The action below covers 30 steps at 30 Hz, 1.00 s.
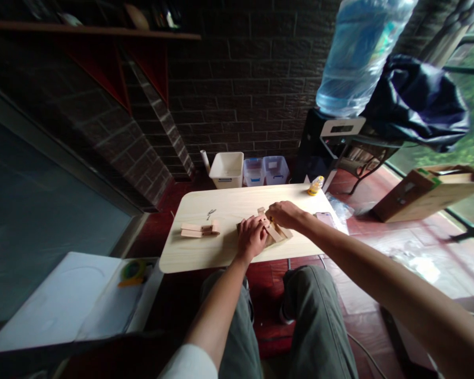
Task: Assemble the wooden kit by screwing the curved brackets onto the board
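Several light wooden pieces (274,233) lie together on the table under both of my hands, some set at a slant. My left hand (253,236) rests over their left side, with its fingers curled onto the wood and holding it. Close to it on the right, my right hand (283,215) is closed in a fist above the pieces. What sits inside that fist is too small and covered to make out. Farther left lies another group of joined wooden pieces (199,230), apart from both hands. Small dark metal bits (210,213) lie just behind that group.
The pale table (197,258) has a yellow-capped bottle (316,185) and a phone (325,218) at its right. Behind it stand a cream bin (226,171), clear plastic boxes (254,171) and a water dispenser with a large bottle (359,58). A cardboard box (411,195) is at right.
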Each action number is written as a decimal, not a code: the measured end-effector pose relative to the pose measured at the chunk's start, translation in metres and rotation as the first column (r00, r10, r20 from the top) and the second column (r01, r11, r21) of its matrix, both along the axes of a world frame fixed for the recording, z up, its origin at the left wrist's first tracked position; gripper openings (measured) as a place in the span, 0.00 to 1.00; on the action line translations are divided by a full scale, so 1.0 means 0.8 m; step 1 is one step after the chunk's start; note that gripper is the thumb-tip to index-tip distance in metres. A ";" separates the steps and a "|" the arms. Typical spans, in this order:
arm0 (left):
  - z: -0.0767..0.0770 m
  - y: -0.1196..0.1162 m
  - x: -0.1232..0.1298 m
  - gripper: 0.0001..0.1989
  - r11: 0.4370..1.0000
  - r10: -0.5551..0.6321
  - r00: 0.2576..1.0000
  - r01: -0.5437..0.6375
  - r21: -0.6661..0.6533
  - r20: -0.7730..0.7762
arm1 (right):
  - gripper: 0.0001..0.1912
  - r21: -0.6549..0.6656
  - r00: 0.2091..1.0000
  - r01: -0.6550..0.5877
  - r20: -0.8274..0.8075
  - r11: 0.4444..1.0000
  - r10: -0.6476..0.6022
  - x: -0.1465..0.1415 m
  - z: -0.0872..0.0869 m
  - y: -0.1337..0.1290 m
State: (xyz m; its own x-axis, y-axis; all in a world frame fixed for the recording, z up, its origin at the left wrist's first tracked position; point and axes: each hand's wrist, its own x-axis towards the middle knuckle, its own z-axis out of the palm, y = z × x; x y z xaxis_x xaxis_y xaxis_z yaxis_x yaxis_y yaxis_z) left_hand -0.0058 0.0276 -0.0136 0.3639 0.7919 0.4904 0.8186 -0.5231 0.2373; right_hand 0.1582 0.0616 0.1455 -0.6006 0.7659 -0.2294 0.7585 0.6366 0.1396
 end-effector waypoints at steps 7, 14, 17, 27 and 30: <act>-0.001 0.000 0.000 0.16 1.000 0.020 1.000 -0.020 0.006 0.006 | 0.13 -0.024 1.000 -0.008 -0.003 1.000 0.008 0.001 -0.001 -0.004; 0.000 0.001 0.000 0.12 1.000 0.020 1.000 -0.020 0.011 0.001 | 0.14 -0.034 0.999 -0.042 -0.008 0.999 0.042 -0.004 0.005 -0.008; 0.001 0.000 0.001 0.13 1.000 0.022 1.000 -0.022 0.008 0.004 | 0.14 -0.033 0.999 -0.048 -0.014 0.998 0.048 -0.003 0.002 -0.006; 0.000 0.001 -0.001 0.12 1.000 0.020 1.000 -0.020 0.005 0.003 | 0.12 -0.029 0.994 -0.105 -0.017 0.994 0.105 -0.001 -0.009 -0.002; 0.000 0.001 0.000 0.12 1.000 0.021 1.000 -0.021 0.006 0.008 | 0.12 -0.018 0.996 -0.085 -0.007 0.996 0.085 -0.004 -0.009 -0.002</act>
State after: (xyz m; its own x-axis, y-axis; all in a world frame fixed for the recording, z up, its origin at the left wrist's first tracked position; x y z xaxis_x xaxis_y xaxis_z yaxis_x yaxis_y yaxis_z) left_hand -0.0059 0.0285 -0.0138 0.3434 0.7963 0.4980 0.8274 -0.5074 0.2407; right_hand 0.1548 0.0601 0.1379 -0.6650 0.7075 -0.2392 0.7020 0.7015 0.1231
